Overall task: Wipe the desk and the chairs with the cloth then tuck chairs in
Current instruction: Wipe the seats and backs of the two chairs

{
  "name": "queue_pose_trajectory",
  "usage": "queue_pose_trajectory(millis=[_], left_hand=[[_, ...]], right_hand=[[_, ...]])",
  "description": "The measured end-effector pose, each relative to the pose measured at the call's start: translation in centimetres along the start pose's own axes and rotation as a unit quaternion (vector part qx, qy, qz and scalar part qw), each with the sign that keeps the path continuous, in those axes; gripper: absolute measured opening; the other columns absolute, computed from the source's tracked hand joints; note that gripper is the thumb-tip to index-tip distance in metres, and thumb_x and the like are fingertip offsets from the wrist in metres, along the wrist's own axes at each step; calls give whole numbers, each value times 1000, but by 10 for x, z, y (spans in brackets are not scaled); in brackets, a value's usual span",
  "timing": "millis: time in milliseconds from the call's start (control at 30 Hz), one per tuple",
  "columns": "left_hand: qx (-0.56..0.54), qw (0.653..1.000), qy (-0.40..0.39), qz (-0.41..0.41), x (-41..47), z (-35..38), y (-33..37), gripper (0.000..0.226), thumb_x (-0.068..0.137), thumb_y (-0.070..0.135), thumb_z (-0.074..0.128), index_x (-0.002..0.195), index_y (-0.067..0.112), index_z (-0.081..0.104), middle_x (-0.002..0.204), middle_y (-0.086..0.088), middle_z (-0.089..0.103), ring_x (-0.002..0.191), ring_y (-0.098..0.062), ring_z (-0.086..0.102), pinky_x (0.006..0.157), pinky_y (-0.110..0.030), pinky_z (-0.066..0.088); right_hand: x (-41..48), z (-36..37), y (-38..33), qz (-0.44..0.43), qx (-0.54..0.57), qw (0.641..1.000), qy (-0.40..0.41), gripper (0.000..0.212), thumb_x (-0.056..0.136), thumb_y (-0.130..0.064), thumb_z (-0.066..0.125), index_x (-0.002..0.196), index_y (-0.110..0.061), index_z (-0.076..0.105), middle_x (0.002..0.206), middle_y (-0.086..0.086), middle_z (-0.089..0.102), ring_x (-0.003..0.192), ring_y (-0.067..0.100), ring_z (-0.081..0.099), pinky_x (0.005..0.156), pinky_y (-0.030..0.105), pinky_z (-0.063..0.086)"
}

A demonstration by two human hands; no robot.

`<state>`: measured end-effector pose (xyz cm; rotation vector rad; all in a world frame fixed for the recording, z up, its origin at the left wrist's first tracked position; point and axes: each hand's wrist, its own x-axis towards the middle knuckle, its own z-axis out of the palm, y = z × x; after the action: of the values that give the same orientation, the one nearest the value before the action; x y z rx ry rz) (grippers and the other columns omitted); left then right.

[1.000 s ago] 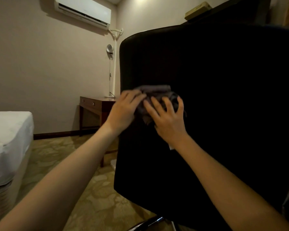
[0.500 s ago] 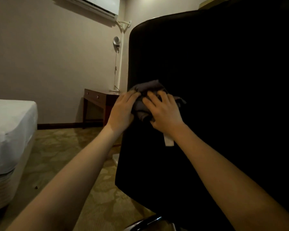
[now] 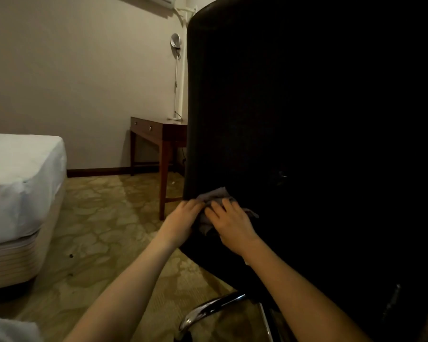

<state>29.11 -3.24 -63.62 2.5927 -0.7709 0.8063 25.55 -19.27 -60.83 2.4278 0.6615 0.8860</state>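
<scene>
Dim warm room light, chair back [image 3: 307, 119] near-black, wide-angle edge bending

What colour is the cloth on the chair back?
The cloth is grey, against the black chair back; the head view shows it.

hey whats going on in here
A person is cleaning the black chair. The left hand and the right hand both press a grey cloth against the lower left part of its backrest, near the edge. The wooden desk stands behind by the wall, and a bed is off to the left.
</scene>
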Motion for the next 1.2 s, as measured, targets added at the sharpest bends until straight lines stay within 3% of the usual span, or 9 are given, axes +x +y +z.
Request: queue_pose_trajectory(millis=[167, 267, 400, 467, 633, 733, 833, 933, 1200], left_hand=[[-14, 986, 165, -5, 37, -64, 0, 52, 76, -9, 51, 128, -3, 50, 128, -23, 51, 116, -41, 47, 101, -46, 41], [-14, 974, 225, -8, 62, -92, 2, 52, 85, -6, 52, 135, 1, 43, 137, -18, 44, 127, -35, 38, 105, -38, 34], [-19, 973, 230, -4, 80, -95, -8, 52, 86, -6, 50, 136, 3, 42, 141, -16, 41, 130, -34, 35, 106, -36, 34], [-29, 971, 236, -25, 77, -76, -19, 51, 84, -8, 51, 134, 2, 44, 140, -17, 40, 128, -35, 35, 104, -37, 35], [-10, 988, 138, -66, 25, 15, -39, 49, 75, -12, 54, 123, -2, 48, 130, -27, 46, 111, -48, 45, 95, -49, 42], [-11, 995, 95, -31, -11, 60, -32, 44, 67, -1, 58, 111, 0, 48, 109, -27, 57, 88, -45, 55, 74, -47, 55], [20, 1000, 13, -10, -32, 84, -25, 64, 57, -1, 78, 116, 1, 53, 113, -18, 55, 98, -36, 53, 74, -38, 55], [-14, 998, -45, -53, -38, 87, -16, 61, 79, 3, 63, 135, 7, 39, 132, -14, 39, 116, -38, 42, 91, -40, 42], [-123, 954, 273, -28, 33, -24, 28, 34, 80, -2, 56, 113, 5, 50, 112, -22, 51, 98, -36, 48, 86, -39, 40]], right_hand=[[47, -49, 25, 35, -42, 981, 185, 43, 78, -17, 39, 106, -14, 71, 108, 9, 69, 101, 33, 51, 84, 41, 41], [70, -79, 38, 85, -95, 977, 169, 45, 75, -28, 62, 119, -20, 66, 124, 6, 63, 113, 29, 58, 92, 39, 48], [89, -75, 39, 103, -89, 986, 100, 51, 96, -19, 42, 144, -8, 30, 153, 16, 25, 140, 37, 22, 113, 47, 20], [90, -55, 24, 112, -95, 984, 102, 47, 92, -23, 44, 139, -13, 42, 147, 12, 39, 134, 32, 36, 108, 42, 31], [58, 22, -16, 62, -103, 992, 31, 46, 78, -24, 33, 97, -21, 74, 107, 3, 70, 100, 25, 59, 80, 34, 45], [14, 68, -39, 17, -118, 993, 26, 31, 72, -37, 67, 99, -24, 74, 109, 0, 70, 103, 22, 59, 82, 32, 47], [-20, 82, -54, 26, -70, 997, -37, 49, 53, -42, 84, 100, -29, 74, 109, -5, 70, 99, 15, 65, 80, 27, 52], [-32, 71, -49, 18, -73, 997, -30, 49, 54, -42, 83, 101, -30, 73, 110, -6, 69, 100, 14, 65, 80, 26, 51], [27, -42, 22, 14, -57, 950, 306, 33, 84, -16, 43, 99, -11, 73, 108, 10, 69, 105, 31, 44, 84, 40, 35]])
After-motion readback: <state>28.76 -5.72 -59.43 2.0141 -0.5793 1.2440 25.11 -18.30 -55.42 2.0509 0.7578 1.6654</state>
